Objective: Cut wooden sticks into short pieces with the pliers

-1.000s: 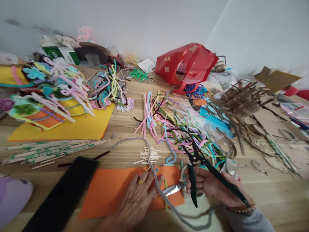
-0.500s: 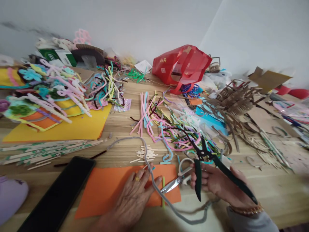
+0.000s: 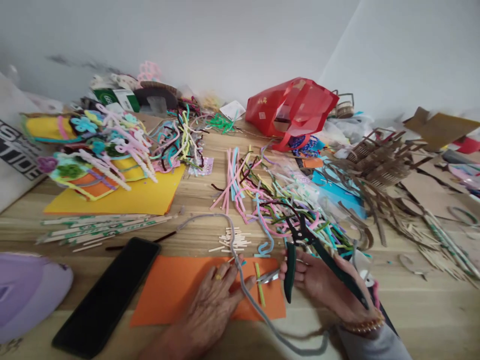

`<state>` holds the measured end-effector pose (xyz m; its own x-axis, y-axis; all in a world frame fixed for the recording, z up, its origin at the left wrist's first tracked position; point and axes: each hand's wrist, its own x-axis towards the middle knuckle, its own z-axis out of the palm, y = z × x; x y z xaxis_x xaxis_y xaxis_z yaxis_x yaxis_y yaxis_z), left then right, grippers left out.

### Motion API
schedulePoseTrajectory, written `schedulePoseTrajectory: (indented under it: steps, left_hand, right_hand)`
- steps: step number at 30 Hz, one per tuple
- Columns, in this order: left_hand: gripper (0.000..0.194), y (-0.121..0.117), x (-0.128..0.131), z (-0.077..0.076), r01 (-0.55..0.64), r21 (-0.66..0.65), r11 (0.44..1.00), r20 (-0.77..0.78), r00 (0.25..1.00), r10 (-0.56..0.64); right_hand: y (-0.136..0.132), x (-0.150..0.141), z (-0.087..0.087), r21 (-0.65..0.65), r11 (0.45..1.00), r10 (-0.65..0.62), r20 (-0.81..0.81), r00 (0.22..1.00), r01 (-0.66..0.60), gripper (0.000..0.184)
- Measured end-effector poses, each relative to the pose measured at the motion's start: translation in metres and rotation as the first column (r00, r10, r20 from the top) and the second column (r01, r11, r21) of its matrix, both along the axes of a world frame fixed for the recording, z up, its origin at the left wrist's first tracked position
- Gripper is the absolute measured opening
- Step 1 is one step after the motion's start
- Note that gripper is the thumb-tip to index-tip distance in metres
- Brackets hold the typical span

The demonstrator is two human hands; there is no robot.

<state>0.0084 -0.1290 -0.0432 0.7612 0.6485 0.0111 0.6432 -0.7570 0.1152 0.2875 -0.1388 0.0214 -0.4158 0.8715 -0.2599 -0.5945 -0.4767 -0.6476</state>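
My left hand (image 3: 217,295) lies spread on a sheet of orange paper (image 3: 165,285), its fingertips beside a long grey pipe cleaner (image 3: 258,307). My right hand (image 3: 322,280) is palm up, with its fingers under a pair of green-handled pliers (image 3: 300,240). The pliers' handles are spread apart and their jaws point away from me. Between the hands, a short yellow-green pipe cleaner piece (image 3: 260,286) rests on the paper. A scissor blade (image 3: 269,277) shows next to it; the scissors' handles are hidden behind my right hand.
Short white sticks (image 3: 234,240) lie beyond the paper, near a heap of coloured pipe cleaners (image 3: 277,200). A black phone (image 3: 108,295) is on the left. Farther off are a red bag (image 3: 292,107), pipe-cleaner flowers (image 3: 108,150) and brown woven baskets (image 3: 382,160).
The view has turned left. My right hand and the pliers have come closer to the orange paper, covering the scissors' handles. The yellow-green piece has shifted and now tilts. My left hand stays on the paper.
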Motion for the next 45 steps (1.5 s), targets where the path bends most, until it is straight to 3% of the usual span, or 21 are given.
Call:
schedulePoseTrajectory:
  steps: [5,10,14,18,22,26,34,41,45]
  left_hand:
    - [0.094,0.0,0.002,0.007,-0.005,-0.004,1.0,-0.041,0.999,0.005]
    - [0.089,0.001,0.002,0.01,0.015,0.029,0.999,-0.048,0.999,-0.014]
    - [0.066,0.005,-0.002,0.014,0.029,0.126,0.992,0.025,0.999,-0.032]
    - [0.039,0.016,-0.006,0.025,0.017,0.177,0.984,0.142,0.989,-0.043]
    - [0.032,0.028,-0.009,0.032,-0.041,0.121,0.992,0.194,0.981,0.017]
    - [0.03,0.033,-0.011,0.029,-0.043,0.053,0.998,0.187,0.982,0.033]
    - [0.041,0.036,-0.017,0.022,-0.223,0.041,0.974,0.069,0.973,0.22]
    - [0.024,0.06,-0.008,0.042,-0.203,-0.055,0.978,-0.023,0.979,0.202]
    - [0.021,0.063,-0.006,0.053,-0.219,-0.137,0.966,0.069,0.971,0.23]
  right_hand:
    - [0.004,0.01,-0.004,0.016,0.995,-0.1,-0.038,0.994,0.101,0.064]
    - [0.008,0.015,0.006,0.017,0.999,-0.034,-0.025,0.999,0.034,0.066]
    - [0.02,0.013,0.016,0.082,0.996,0.046,-0.008,0.999,-0.045,0.064]
    - [0.046,-0.004,0.01,0.124,0.98,0.162,-0.031,0.986,-0.157,0.068]
    - [0.067,-0.023,-0.006,0.148,0.96,0.25,-0.083,0.965,-0.236,0.065]
    - [0.071,-0.027,-0.02,0.168,0.937,0.324,-0.099,0.941,-0.305,0.07]
    - [0.066,-0.025,-0.026,0.201,0.907,0.39,-0.079,0.917,-0.369,0.072]
    - [0.065,-0.023,-0.026,0.176,0.909,0.395,-0.086,0.915,-0.377,0.074]
    - [0.065,-0.023,-0.025,0.152,0.917,0.384,-0.085,0.919,-0.369,0.075]
